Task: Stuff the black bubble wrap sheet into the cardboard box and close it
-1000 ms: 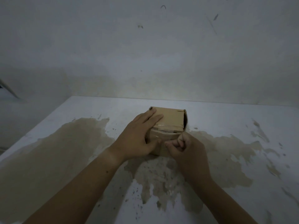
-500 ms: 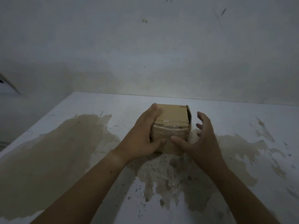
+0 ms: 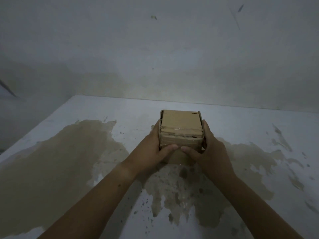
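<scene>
A small brown cardboard box (image 3: 180, 125) stands on the white table (image 3: 250, 121) near its middle, its top flaps folded flat and shut, with clear tape across the near edge. My left hand (image 3: 153, 147) clasps the box's left side, thumb on the front face. My right hand (image 3: 209, 149) clasps the right side, its thumb also on the front, almost touching the left thumb. No black bubble wrap shows; the box's inside is hidden.
The table top has large brownish patches where the white coating has worn off (image 3: 57, 161), spreading left, right and toward me. A plain grey wall (image 3: 155, 57) rises behind the table's far edge. The table's left edge runs diagonally at the left.
My left hand slid off the box's top to its left side. My right hand opened from a fist at the front corner and wrapped around the right side. The box now sits squarer to me.
</scene>
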Demonstrator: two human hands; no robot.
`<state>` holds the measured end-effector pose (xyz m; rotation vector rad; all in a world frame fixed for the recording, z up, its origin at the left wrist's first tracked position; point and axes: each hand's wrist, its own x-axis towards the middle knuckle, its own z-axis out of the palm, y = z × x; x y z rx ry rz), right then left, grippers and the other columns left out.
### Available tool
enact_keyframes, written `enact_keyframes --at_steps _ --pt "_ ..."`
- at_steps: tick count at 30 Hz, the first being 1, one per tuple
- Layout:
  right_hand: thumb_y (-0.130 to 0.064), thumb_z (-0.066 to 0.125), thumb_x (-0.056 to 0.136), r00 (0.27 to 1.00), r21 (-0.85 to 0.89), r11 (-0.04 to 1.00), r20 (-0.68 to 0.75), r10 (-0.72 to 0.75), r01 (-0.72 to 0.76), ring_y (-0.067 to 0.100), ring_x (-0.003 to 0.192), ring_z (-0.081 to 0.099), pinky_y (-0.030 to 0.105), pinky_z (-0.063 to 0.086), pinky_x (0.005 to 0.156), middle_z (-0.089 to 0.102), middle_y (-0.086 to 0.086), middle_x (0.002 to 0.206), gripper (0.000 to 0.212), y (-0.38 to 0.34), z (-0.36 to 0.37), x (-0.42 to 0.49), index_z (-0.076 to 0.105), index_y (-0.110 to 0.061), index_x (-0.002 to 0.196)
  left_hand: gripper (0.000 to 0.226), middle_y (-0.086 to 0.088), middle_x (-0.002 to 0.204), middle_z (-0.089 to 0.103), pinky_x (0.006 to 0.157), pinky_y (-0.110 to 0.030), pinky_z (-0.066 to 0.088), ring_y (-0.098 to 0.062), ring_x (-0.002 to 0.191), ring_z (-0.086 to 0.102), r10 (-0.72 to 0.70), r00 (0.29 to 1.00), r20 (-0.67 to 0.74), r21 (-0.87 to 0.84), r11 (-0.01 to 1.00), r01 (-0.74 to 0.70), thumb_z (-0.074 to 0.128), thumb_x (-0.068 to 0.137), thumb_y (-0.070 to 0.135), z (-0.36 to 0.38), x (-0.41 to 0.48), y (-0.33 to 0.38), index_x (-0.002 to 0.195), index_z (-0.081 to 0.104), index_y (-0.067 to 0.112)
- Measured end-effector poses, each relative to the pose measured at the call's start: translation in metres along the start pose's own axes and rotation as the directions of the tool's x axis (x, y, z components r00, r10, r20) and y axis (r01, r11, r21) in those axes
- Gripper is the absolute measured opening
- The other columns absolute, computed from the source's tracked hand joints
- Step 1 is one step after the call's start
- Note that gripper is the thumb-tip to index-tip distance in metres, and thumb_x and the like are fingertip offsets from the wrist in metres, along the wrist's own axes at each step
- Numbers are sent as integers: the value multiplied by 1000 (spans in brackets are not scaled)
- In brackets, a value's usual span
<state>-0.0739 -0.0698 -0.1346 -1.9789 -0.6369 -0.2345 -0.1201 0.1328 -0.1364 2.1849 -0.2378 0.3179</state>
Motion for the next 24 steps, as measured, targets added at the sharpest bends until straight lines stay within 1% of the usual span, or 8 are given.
enact_keyframes --at_steps 3,7,12,15,17,21,23,24 --pt "-43 79 74 1000 -14 1000 -26 16 -17 -21 97 55 0 43 73 55 -36 110 82 2 4 0 28 -46 139 62 37 129 53 91 -5 41 13 117 52 -20 999 -46 -23 1000 19 60 89 57 2 -1 -1 143 32 47" --pt "-39 76 77 998 -37 999 -54 15 -17 -17 93 56 1 43 75 61 -22 112 73 5 9 9 39 -32 139 57 42 122 53 90 -4 41 14 115 52 -44 997 -67 -6 999 44 58 89 59 2 9 1 140 37 46" --pt "-33 78 78 998 6 1000 -63 24 -24 -17 96 54 2 43 78 56 -26 113 68 8 6 31 36 -40 131 61 31 131 55 93 -7 41 13 118 51 -53 998 -29 -4 999 53 59 90 55 1 35 -1 144 31 44" --pt "-39 78 77 998 15 999 -49 41 -40 -12 101 56 7 47 82 58 -24 118 71 15 4 37 35 -40 133 64 28 136 53 94 -8 42 12 120 50 -65 998 -16 -26 998 64 59 90 56 2 43 -7 145 30 45" --pt "-46 76 76 997 17 997 -28 76 -75 -7 107 57 14 51 85 58 -19 126 80 19 4 37 32 -36 141 66 30 135 53 95 -11 44 10 121 51 -80 997 -25 -54 995 78 60 89 58 4 43 -10 146 30 45" --pt "-58 71 72 978 44 978 70 198 -202 -7 112 55 19 52 90 53 -18 135 95 19 -2 35 20 -36 150 72 31 136 52 98 -18 47 8 123 51 -162 987 18 -70 984 163 61 87 60 2 40 -5 148 26 45" --pt "-54 73 75 953 -25 961 122 278 -277 5 115 57 27 53 90 55 -10 136 99 11 -8 32 16 -31 152 84 21 147 45 107 -29 43 -2 135 43 -231 969 83 -83 968 238 60 86 63 -2 33 0 153 17 37" --pt "-52 73 77 947 -95 954 124 295 -285 9 113 58 26 53 87 56 -7 134 95 4 -14 31 18 -30 152 87 13 154 38 112 -36 38 -7 141 36 -274 957 91 -49 959 280 57 87 65 -5 27 7 155 14 32"
